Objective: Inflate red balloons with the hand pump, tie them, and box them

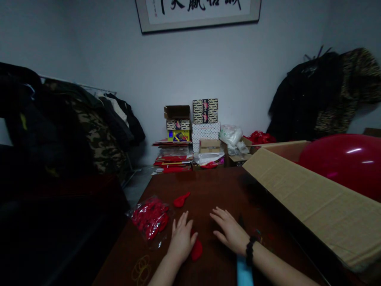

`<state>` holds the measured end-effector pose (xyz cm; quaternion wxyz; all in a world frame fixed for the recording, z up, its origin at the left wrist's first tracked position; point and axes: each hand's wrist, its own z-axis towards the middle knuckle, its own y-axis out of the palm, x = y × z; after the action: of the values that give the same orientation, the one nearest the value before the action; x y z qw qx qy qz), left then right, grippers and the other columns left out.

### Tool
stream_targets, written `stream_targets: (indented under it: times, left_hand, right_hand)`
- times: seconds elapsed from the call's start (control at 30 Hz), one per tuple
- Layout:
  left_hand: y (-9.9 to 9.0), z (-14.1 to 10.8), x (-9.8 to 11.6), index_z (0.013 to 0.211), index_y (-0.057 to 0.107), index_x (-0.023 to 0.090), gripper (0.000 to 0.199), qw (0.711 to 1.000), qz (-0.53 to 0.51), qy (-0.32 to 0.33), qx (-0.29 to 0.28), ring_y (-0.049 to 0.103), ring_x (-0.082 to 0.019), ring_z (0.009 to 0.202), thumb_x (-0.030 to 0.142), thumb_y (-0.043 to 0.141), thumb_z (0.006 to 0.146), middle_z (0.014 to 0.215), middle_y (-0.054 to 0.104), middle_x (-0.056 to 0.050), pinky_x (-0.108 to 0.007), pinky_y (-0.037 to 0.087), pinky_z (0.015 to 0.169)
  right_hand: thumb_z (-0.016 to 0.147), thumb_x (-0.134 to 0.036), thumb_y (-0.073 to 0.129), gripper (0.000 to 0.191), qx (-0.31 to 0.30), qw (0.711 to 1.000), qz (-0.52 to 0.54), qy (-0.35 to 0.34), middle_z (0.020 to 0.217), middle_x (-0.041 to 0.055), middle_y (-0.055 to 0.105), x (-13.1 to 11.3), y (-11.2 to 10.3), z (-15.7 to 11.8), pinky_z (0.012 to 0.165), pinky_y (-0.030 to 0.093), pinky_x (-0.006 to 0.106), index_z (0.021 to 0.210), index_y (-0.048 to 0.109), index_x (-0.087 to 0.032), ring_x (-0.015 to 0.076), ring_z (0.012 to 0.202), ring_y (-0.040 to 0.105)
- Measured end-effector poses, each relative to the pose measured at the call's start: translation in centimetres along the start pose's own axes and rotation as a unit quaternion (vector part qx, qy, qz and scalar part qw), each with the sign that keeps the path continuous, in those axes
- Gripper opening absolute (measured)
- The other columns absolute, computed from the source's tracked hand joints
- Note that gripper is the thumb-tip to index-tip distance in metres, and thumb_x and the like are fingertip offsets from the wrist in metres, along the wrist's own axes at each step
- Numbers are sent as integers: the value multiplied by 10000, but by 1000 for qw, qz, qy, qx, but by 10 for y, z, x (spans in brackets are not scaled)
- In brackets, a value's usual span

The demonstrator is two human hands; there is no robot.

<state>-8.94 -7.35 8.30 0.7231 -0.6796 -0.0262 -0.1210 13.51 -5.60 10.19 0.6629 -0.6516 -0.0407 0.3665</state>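
My left hand (182, 238) lies palm down with its fingers apart, partly over a flat red balloon (197, 250) on the dark wooden table. My right hand (230, 231), with a black band at the wrist, has its fingers spread and holds nothing. Beneath my right wrist is a light blue object (244, 272); a dark pointed part shows beyond it. Another limp red balloon (180, 200) rests further up the table. Left of my left hand sits a clear plastic bag (151, 218) full of red balloons.
Yellowish rubber bands (141, 270) lie near the front left edge. A cardboard box (312, 202) with a large inflated red balloon (345, 161) stands on the right. Stacked boxes (205, 131) are beyond the table (214, 182). Clothes hang at both sides.
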Motion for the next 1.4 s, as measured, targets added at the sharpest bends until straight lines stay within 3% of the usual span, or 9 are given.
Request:
stream_targets:
  times: [0.17, 0.27, 0.4, 0.53, 0.73, 1.03, 1.17, 1.27, 1.4]
  left_hand:
    - [23, -17, -10, 1114, 588, 183, 447, 997, -9, -73, -5, 204, -242, 1353, 385, 494, 725, 1457, 305, -87, -474, 75, 1093]
    - [32, -19, -8, 1038, 620, 188, 369, 995, -14, -99, -9, 227, -230, 1345, 312, 496, 713, 1448, 327, -76, -467, 83, 1091]
    - [38, -17, -7, 901, 663, 214, 283, 997, -25, -74, -19, 265, -203, 1331, 158, 460, 711, 1409, 399, -42, -467, 100, 1086]
    - [39, -17, -6, 779, 674, 236, 243, 998, -56, -6, 18, 266, -206, 1330, 122, 467, 721, 1373, 449, -22, -481, 112, 1086]
    - [19, -21, 0, 770, 674, 264, 267, 988, -118, 94, 21, 234, -221, 1336, 95, 481, 696, 1388, 412, 24, -501, 94, 1094]
    - [-16, -15, -6, 708, 601, 225, 127, 984, -112, 137, -12, 467, -174, 1103, 152, 497, 711, 1006, 587, -15, -462, 75, 1099]
    - [-31, 6, -7, 746, 606, 234, 122, 987, -65, 149, -4, 408, -185, 1184, 171, 504, 726, 1071, 574, -12, -464, 44, 1098]
    - [-40, 31, 5, 796, 611, 234, 145, 989, -37, 137, 44, 336, -202, 1257, 185, 483, 748, 1188, 540, -26, -473, 23, 1096]
    - [-35, 52, 27, 1174, 507, 234, 490, 995, -9, 82, 54, 206, -236, 1338, 172, 530, 688, 1436, 319, -73, -497, 42, 1090]
  right_hand:
    - [746, -296, 505, 540, -49, 998, 16, 23, 1404, 63, 391, -8, 40, 10, 1109, 165, 442, 1281, 432, -262, 220, 1338, 257]
    - [723, -242, 501, 532, -63, 997, 22, 28, 1395, 72, 401, -14, 55, 19, 1106, 163, 444, 1253, 467, -256, 230, 1334, 264]
    - [702, -127, 444, 576, -59, 998, 25, 18, 1424, 69, 358, -23, 63, 32, 1100, 169, 446, 1258, 455, -279, 222, 1344, 242]
    - [740, -105, 388, 549, -52, 998, 32, -14, 1472, 61, 265, -26, 66, 40, 1098, 144, 461, 1245, 462, -306, 206, 1367, 165]
    - [679, -157, 516, 251, -66, 995, 66, -44, 1409, 14, 378, -19, 65, 32, 1100, 111, 469, 853, 664, -261, 225, 1355, 205]
    - [766, -277, 517, 103, -42, 990, 134, 10, 1136, 10, 587, -18, 31, -8, 1072, 237, 431, 747, 611, -240, 183, 1217, 430]
    - [793, -293, 476, 126, 1, 989, 138, 49, 1103, 17, 595, -23, 27, -15, 1077, 236, 407, 750, 578, -232, 175, 1192, 453]
    - [797, -313, 467, 146, 22, 988, 129, 77, 1079, 10, 609, -28, 35, -11, 1062, 268, 397, 733, 574, -236, 179, 1173, 473]
    - [792, -329, 453, 186, 64, 984, 79, 144, 1162, 56, 577, -24, 47, -7, 1063, 236, 494, 829, 605, -230, 243, 1218, 431]
